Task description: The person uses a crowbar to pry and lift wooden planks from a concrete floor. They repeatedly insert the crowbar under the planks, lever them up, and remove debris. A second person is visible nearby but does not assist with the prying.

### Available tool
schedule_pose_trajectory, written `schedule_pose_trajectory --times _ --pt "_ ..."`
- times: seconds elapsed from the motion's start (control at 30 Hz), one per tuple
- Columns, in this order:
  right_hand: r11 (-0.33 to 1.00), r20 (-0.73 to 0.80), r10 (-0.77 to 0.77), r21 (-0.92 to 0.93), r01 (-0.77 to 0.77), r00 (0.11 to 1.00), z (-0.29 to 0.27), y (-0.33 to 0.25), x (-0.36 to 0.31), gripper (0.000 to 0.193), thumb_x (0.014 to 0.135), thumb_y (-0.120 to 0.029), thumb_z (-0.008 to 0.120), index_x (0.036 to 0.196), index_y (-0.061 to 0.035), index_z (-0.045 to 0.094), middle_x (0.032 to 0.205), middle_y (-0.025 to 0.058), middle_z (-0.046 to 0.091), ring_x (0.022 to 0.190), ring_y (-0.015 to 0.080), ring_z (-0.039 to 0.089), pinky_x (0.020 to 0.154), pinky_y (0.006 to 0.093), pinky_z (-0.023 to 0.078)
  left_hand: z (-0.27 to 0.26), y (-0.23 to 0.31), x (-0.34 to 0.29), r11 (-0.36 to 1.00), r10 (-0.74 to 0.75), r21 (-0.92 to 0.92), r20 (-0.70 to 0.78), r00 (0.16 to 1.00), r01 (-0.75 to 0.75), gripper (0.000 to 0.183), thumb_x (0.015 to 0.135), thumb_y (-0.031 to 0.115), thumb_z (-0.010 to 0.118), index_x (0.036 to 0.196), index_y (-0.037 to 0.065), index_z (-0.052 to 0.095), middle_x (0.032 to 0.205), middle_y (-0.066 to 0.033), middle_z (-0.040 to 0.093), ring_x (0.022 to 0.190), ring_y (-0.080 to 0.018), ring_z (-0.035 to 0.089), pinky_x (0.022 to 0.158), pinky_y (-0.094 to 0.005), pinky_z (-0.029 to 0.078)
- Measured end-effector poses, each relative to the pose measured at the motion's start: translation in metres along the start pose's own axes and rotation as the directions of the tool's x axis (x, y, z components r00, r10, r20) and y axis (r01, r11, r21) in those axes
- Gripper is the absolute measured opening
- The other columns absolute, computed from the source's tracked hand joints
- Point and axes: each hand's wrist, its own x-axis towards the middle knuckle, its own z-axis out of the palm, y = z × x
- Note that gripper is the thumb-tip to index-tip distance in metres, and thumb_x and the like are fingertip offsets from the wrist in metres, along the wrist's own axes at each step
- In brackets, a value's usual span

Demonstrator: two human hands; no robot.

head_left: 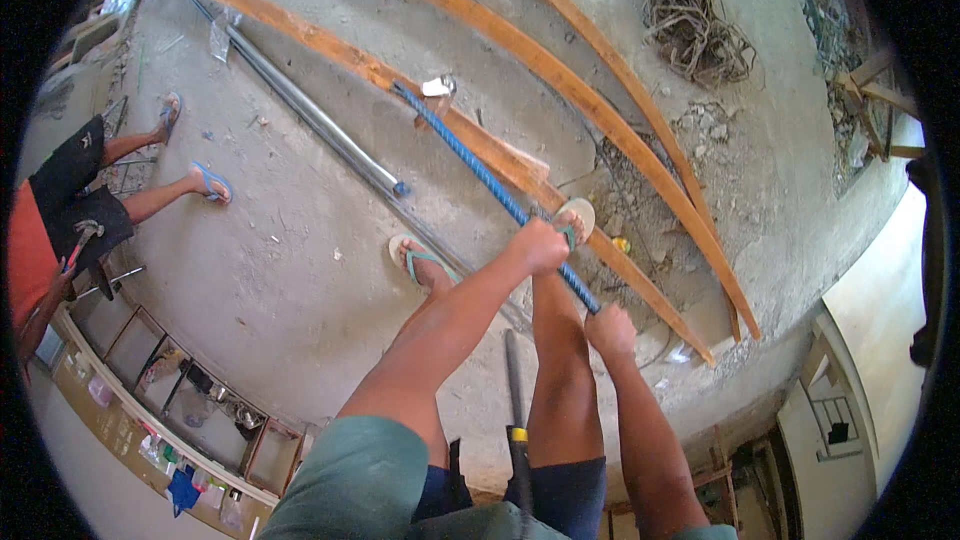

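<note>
Centre of frame: long blue spiral-ribbed bar (pixel 474 172), ribbed along its length, with a moderate sheen; core material not discernible. Upper left to lower right: long orange-brown wooden plank (pixel 300 31), smooth-faced, low sheen. Upper left: straight silver metal pipe (pixel 318 110), smooth and glossy, beside crumpled clear plastic film (pixel 218 40), shiny. Upper right: tangled grey-brown strand bundle (pixel 695 20), matt and rough. Throughout: grey concrete floor (pixel 300 270), matt, gritty, dusty. Lower centre: green cloth sleeve (pixel 365 455), matt and smooth.
</note>
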Motion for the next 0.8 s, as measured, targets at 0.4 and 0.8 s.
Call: schedule_pose_trajectory --times 0.4,0.8 --pt "0.983 -0.080 -0.137 -0.134 0.126 0.987 -0.045 0.028 0.093 0.030 0.081 -0.027 0.061 0.083 0.0004 0.072 0.086 0.0237 0.070 0.084 0.0383 0.070 0.076 0.0476 0.056 0.019 -0.007 0.071 0.993 -0.110 0.024 -0.173 0.979 0.116 0.015 0.076 0.022 0.062 0.069 0.012 0.071 0.070 -0.0101 0.070 0.064 -0.0279 0.070 0.055 -0.0424 0.054" --pt "0.995 -0.134 -0.102 -0.033 0.098 0.986 0.046 0.025 0.116 0.033 0.086 -0.031 0.055 0.090 -0.0045 0.074 0.087 0.0237 0.070 0.084 0.0410 0.069 0.081 0.0509 0.055 0.066 -0.005 0.044 0.991 -0.054 0.111 -0.148 0.988 0.071 0.015 0.078 0.019 0.062 0.067 0.016 0.072 0.078 -0.0066 0.073 0.070 -0.0196 0.071 0.065 -0.0414 0.053"
